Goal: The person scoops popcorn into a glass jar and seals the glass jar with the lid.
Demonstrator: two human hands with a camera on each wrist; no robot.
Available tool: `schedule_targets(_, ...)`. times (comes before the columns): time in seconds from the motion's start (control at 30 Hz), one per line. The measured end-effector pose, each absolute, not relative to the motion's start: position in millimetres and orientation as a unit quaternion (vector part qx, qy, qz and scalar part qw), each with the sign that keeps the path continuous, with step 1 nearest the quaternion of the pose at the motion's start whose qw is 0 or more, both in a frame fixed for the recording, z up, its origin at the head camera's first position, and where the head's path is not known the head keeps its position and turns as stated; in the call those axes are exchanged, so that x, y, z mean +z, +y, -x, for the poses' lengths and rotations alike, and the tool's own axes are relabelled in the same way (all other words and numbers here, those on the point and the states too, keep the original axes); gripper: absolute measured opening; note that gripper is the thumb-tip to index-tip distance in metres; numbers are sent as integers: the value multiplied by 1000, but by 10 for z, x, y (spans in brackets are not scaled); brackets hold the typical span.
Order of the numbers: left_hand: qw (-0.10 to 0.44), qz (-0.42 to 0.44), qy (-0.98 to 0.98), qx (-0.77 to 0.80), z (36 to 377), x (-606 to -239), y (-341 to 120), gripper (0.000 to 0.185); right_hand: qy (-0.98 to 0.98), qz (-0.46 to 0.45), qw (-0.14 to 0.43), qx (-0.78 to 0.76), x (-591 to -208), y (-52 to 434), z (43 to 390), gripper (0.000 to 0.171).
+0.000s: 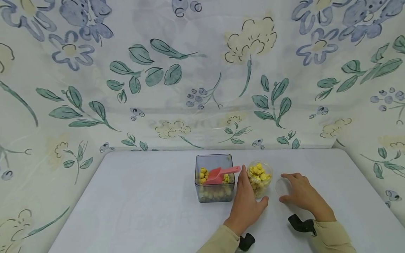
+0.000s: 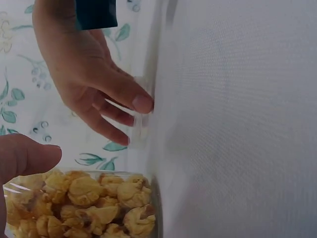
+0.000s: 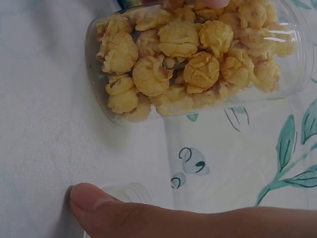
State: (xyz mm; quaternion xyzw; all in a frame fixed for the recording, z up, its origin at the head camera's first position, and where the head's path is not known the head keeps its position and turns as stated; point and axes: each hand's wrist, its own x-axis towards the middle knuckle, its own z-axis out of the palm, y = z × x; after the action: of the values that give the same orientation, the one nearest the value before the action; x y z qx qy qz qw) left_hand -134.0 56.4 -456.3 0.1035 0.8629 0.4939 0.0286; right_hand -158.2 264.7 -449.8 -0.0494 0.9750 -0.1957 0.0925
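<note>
A clear round jar [image 1: 260, 179] filled with yellow popcorn stands on the white table. My left hand [image 1: 246, 205] is against the jar's left side, fingers straight, with the thumb spread out in front of it. In the left wrist view the thumb [image 2: 34, 157] shows close by the jar wall [image 2: 94, 203]. To the right, my right hand [image 1: 303, 195] pinches a clear round lid [image 1: 281, 188] by its edges, thumb at the near side and fingers at the far side. The lid is low at the tabletop, partly hidden behind the thumb [image 3: 94, 198] in the right wrist view.
Left of the jar stands a square grey see-through bin [image 1: 215, 195] with popcorn inside. A pink scoop [image 1: 218, 174] rests in it, its handle reaching over the right rim toward my left fingers. Flower-patterned cloth [image 1: 202, 88] hangs behind the white table [image 1: 142, 203].
</note>
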Motion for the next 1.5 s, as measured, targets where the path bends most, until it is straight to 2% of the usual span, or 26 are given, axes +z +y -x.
schedule_targets(0.2,36,-80,844,530,1414,-4664,617,104,976,47,84,-194,-4473,2644,1581,79)
schedule_targets(0.57,-10,-102,826,554,1478,-4739,580,84,970,25,-5,-240,-4427,2658,1548,80)
schedule_targets(0.7,4,-107,823,557,1491,-4756,561,83,961,17,-49,-273,-4415,2624,1541,79)
schedule_targets(1.07,36,-105,825,553,1532,-4748,533,84,907,-19,-221,-358,-4363,2408,1544,78)
schedule_targets(1.23,34,-110,828,548,1523,-4750,527,84,879,-47,-264,-395,-4330,2350,1527,77)
schedule_targets(1.5,43,-109,832,543,1523,-4735,518,82,843,-57,-292,-449,-4259,2219,1505,74)
